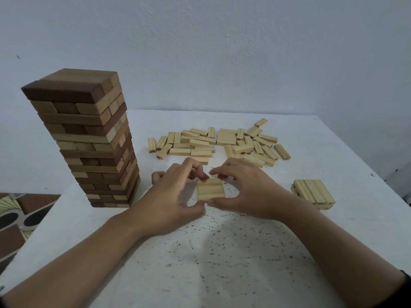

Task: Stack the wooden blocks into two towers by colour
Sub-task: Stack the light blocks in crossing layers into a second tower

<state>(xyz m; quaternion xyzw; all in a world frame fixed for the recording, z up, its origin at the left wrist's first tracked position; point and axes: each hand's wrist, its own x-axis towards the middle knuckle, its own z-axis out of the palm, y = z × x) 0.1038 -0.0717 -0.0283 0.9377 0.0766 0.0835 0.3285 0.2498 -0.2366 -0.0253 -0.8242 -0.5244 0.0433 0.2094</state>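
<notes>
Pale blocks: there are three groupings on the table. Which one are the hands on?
The flat row of three, pinched between left hand and right hand; the loose pile and short stack lie untouched.

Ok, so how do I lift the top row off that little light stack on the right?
On the little light stack, come from above and squeeze the top row's two outer long sides. Its three blocks lie side by side, so pressing across the seams should hold them together; pinching the ends would probably let them slide apart.
</notes>
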